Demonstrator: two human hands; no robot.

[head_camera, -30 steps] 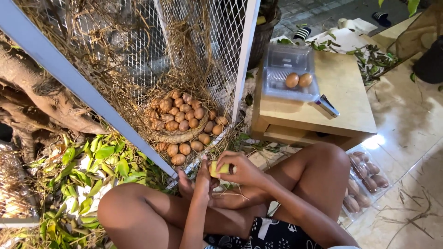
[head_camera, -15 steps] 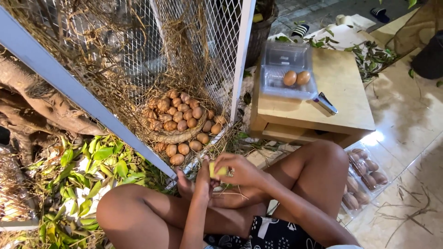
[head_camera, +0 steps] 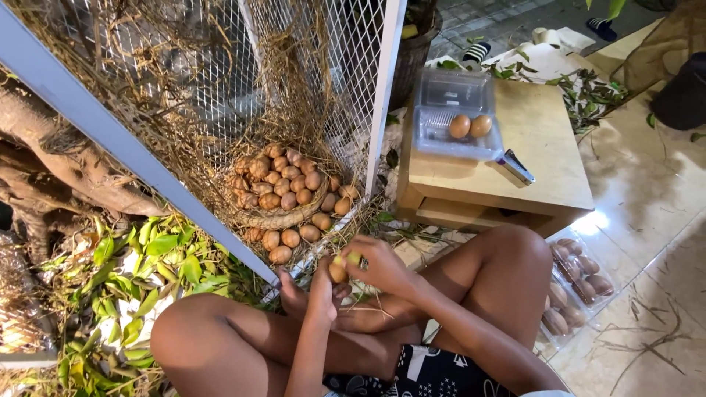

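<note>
Egg [head_camera: 337, 273], light and fragile, sits at lower centre of the frame, left hand [head_camera: 321, 290] curled around it, right hand [head_camera: 382, 263] pinching yellow cloth [head_camera: 353, 258] against its top; judged best cradled round the middle

**Changes: hands and egg**

Left hand [head_camera: 321, 288]: raised slightly, fingers now closed on the egg [head_camera: 337, 272] from below. Right hand [head_camera: 380, 265]: shifted a little toward the left hand, fingertips over the egg's top. Camera view: drifted slightly leftward.
</note>
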